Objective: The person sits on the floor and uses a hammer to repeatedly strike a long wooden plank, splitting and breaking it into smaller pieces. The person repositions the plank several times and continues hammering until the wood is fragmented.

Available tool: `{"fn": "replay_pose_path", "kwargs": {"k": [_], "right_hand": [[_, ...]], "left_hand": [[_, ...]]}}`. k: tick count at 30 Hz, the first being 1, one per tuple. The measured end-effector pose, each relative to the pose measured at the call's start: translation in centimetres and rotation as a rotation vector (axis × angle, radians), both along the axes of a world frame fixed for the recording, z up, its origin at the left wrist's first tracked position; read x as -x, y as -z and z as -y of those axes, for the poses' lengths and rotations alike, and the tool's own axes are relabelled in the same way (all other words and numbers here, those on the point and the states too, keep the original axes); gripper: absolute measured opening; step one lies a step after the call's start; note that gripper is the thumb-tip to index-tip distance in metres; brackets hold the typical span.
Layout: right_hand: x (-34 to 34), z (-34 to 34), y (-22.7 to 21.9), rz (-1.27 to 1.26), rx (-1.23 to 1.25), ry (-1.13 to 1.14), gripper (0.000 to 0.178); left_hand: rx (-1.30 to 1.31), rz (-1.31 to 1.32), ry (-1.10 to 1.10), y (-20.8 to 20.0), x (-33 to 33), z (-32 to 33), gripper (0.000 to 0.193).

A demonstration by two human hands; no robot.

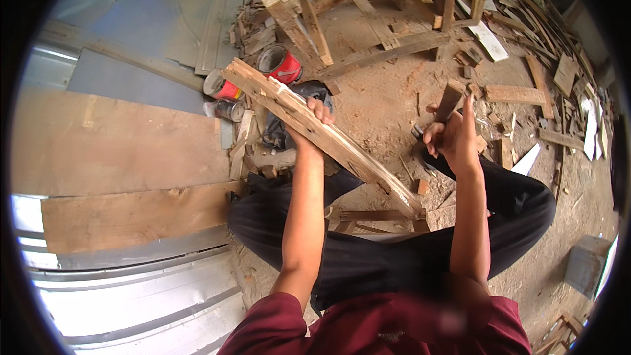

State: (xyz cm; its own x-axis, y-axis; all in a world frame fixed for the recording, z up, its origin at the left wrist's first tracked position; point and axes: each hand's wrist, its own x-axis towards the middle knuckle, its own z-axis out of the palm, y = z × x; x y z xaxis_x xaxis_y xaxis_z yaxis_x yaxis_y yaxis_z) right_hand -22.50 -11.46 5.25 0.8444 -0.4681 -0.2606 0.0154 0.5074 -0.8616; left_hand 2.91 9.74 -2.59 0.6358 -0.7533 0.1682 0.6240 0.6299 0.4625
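My left hand (pixel 317 113) grips a long, rough wooden plank (pixel 322 139) near its upper half. The plank slants from the far left down toward my lap, with a pale, splintered edge and dark holes. Its near end is by a small wooden frame (pixel 374 215) low between my legs. To the right, my right hand (pixel 452 135) is raised, index finger stretched out and the other fingers curled round a short brown piece of wood (pixel 449 100). Whether that piece is a tool's handle I cannot tell.
Two red cans (pixel 286 69) and a dark plastic bag (pixel 279 128) are left of the plank. A large wooden frame (pixel 384 52) stands ahead. Scrap wood (pixel 559 75) is heaped at the right. Broad boards (pixel 118 144) lie at the left, and a grey metal box (pixel 587 264) sits lower right.
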Motion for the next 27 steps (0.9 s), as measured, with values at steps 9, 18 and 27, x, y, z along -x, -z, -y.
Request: {"fn": "replay_pose_path", "kwargs": {"k": [9,18,27], "right_hand": [[-0.8,-2.4,-0.5,-0.032,0.248,-0.031,0.031],[0.1,-2.9,-3.8,-0.357,0.886,-0.297,0.029],[-1.2,-6.0,-3.4,0.311,0.617,0.13,0.019]], "left_hand": [[0.116,0.215,0.259,-1.0,1.8,0.8,0.053],[-0.275,-0.085,-0.09,-1.7,2.7,0.4,0.062],[-0.426,-0.047,-0.176,-2.4,3.3,1.8,0.081]]}}
